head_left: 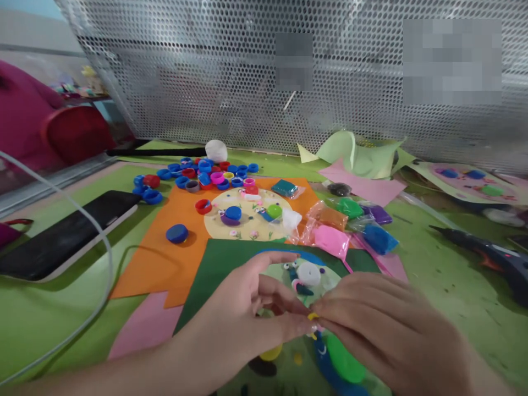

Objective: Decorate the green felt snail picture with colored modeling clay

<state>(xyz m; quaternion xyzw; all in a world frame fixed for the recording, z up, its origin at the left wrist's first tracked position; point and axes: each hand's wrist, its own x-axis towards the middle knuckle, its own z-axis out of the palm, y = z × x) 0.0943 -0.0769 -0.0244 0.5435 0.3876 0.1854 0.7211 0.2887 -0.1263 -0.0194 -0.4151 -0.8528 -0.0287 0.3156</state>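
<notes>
Head view: left hand (243, 313) & right hand (383, 324) meet low centre, fingers of both pinching a yellow clay bit (312, 317). It's tiny, bright, mostly hidden btw the tips. It's held just over the dark green sheet (223, 258) w/ its round clay picture (309, 273). Behind: orange sheet (165, 258), bottle caps (202, 173), clay packets (350, 225). Phone (70, 234) left, glue gun (490, 256) right, on the green bench (445, 275).

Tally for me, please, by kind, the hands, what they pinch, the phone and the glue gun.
Hands: 2, left hand and right hand
Yellow piece: 1
Phone: 1
Glue gun: 1
Total: 5
</notes>
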